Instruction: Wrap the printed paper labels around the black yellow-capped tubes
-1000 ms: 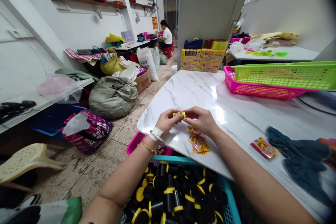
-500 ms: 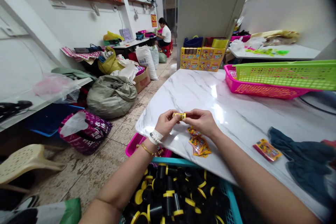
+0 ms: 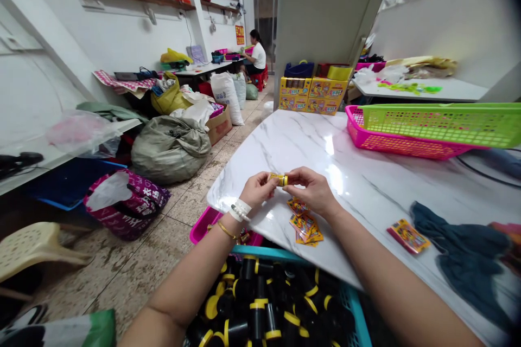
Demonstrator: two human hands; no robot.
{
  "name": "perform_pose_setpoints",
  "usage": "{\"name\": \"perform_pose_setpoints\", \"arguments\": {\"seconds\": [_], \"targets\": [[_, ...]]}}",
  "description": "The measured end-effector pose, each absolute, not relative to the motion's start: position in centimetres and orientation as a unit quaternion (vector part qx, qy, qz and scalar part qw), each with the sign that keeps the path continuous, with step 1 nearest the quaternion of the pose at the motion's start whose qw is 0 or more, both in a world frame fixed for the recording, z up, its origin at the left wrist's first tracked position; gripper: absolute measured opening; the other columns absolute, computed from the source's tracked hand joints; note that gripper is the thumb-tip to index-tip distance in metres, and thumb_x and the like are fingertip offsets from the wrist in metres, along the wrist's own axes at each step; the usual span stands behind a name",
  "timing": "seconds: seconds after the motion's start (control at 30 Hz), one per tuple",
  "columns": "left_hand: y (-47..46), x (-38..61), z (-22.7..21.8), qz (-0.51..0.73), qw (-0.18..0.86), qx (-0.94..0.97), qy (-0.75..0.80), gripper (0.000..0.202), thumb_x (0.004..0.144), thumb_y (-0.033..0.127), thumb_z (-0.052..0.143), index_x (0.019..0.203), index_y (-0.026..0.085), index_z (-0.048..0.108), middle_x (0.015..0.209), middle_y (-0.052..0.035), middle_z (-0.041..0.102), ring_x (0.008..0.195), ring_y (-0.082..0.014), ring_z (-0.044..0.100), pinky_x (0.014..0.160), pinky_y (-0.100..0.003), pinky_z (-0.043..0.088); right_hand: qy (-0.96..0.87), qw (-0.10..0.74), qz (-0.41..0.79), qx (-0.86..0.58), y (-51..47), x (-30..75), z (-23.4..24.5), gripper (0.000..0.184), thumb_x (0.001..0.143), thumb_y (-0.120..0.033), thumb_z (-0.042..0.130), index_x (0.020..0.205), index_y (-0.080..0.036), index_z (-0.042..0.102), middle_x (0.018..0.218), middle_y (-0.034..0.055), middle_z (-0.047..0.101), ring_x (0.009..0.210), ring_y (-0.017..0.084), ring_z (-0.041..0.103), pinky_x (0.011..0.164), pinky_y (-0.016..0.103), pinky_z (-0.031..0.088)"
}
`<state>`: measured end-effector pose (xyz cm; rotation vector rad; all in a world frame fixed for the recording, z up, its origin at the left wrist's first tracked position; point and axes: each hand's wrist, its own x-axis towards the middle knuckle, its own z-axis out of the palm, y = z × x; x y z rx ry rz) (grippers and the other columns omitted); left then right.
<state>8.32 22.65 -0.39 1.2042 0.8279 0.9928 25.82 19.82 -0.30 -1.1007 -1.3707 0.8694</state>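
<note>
Left hand (image 3: 256, 191), right hand (image 3: 312, 191) barely leftward, both grips tight around yellow piece (image 3: 279, 179).

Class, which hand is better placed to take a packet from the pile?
Right hand, probably: just above the pile of orange printed packets; left hand farther aside. Both pinch a small yellow piece.

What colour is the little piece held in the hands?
Mostly yellow. The head view shows the piece pinched between the left hand and right hand.

Packets (image 3: 304, 225) on table (image 3: 366, 184), baskets (image 3: 407, 130) behind, crate of tubes (image 3: 260, 309) in front
</note>
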Motion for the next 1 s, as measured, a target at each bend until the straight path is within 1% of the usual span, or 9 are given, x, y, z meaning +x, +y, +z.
{"name": "perform_pose_setpoints", "arguments": {"seconds": [0.07,0.17,0.37,0.47,0.6,0.7,0.77,0.9,1.0], "targets": [[22.5,8.3,-0.1,0.448,0.626,0.537,0.346,0.039,0.067,0.041,0.084,0.084,0.013,0.065,0.064,0.0026,0.057,0.053,-0.0065,0.048,0.051,-0.019,0.036,-0.537,0.545,0.426,-0.483,19.7,25.7,-0.2,0.030,0.059,-0.034,0.086,0.081,-0.019,0.071,0.079,0.0038,0.074,0.072,0.018,0.070,0.075,0.037,0.060],[22.3,8.3,0.3,0.457,0.611,0.562,0.319,0.039,0.067,0.037,0.084,0.093,0.013,0.068,0.078,-0.0009,0.063,0.065,-0.0100,0.054,0.061,-0.022,0.043,-0.449,0.529,0.532,-0.485,19.6,25.6,0.1,0.034,0.055,-0.035,0.090,0.077,-0.016,0.072,0.071,0.0045,0.074,0.064,0.018,0.070,0.067,0.034,0.060],[22.2,7.9,0.7,0.440,0.621,0.583,0.284,0.037,0.067,0.034,0.084,0.096,0.015,0.069,0.084,-0.0032,0.066,0.073,-0.0132,0.057,0.069,-0.024,0.045,-0.360,0.507,0.647,-0.441,19.7,25.9,-0.4,0.031,0.057,-0.035,0.091,0.071,-0.016,0.070,0.068,0.0075,0.073,0.063,0.018,0.071,0.065,0.032,0.063],[22.4,7.8,0.5,0.430,0.641,0.574,0.273,0.038,0.069,0.036,0.084,0.096,0.014,0.069,0.082,-0.0026,0.065,0.068,-0.0109,0.055,0.066,-0.023,0.044,-0.362,0.501,0.652,-0.440,19.9,25.8,-0.6,0.033,0.058,-0.037,0.091,0.070,-0.015,0.068,0.068,0.0091,0.073,0.061,0.018,0.071,0.061,0.031,0.062],[22.8,8.0,-0.2,0.398,0.702,0.521,0.279,0.039,0.072,0.047,0.079,0.077,0.013,0.062,0.064,0.0010,0.059,0.049,-0.0051,0.047,0.048,-0.019,0.032,-0.374,0.503,0.647,-0.434,19.9,25.9,-0.1,0.030,0.066,-0.041,0.086,0.074,-0.017,0.070,0.065,0.0045,0.070,0.056,0.013,0.067,0.057,0.026,0.060],[23.0,8.1,-0.6,0.383,0.716,0.508,0.287,0.045,0.072,0.053,0.078,0.072,0.013,0.058,0.059,0.0005,0.059,0.041,-0.0038,0.044,0.041,-0.019,0.024,-0.429,0.515,0.616,-0.415,19.6,26.0,0.5,0.037,0.065,-0.031,0.086,0.099,-0.024,0.074,0.086,0.0004,0.072,0.069,0.012,0.070,0.068,0.027,0.061],[23.1,8.2,-0.6,0.378,0.722,0.501,0.290,0.048,0.072,0.058,0.075,0.076,0.012,0.060,0.057,0.0005,0.059,0.037,-0.0034,0.042,0.038,-0.019,0.023,-0.489,0.517,0.579,-0.397,19.4,25.9,0.7,0.041,0.065,-0.028,0.086,0.105,-0.027,0.075,0.096,-0.0002,0.070,0.075,0.013,0.070,0.074,0.030,0.061],[23.1,7.9,0.0,0.355,0.747,0.488,0.280,0.057,0.073,0.062,0.072,0.097,0.011,0.063,0.063,-0.0025,0.065,0.038,-0.0046,0.047,0.036,-0.017,0.027,-0.551,0.554,0.494,-0.381,19.2,25.4,0.6,0.026,0.062,-0.028,0.087,0.086,-0.023,0.079,0.085,-0.0002,0.066,0.070,0.014,0.069,0.070,0.032,0.060],[23.1,7.7,0.2,0.325,0.768,0.483,0.268,0.054,0.071,0.057,0.076,0.095,0.011,0.061,0.062,-0.0003,0.064,0.037,-0.0039,0.048,0.034,-0.016,0.029,-0.531,0.582,0.473,-0.395,19.4,25.4,0.3,0.022,0.060,-0.028,0.089,0.075,-0.021,0.075,0.072,-0.0010,0.067,0.066,0.015,0.068,0.065,0.031,0.060]]}}
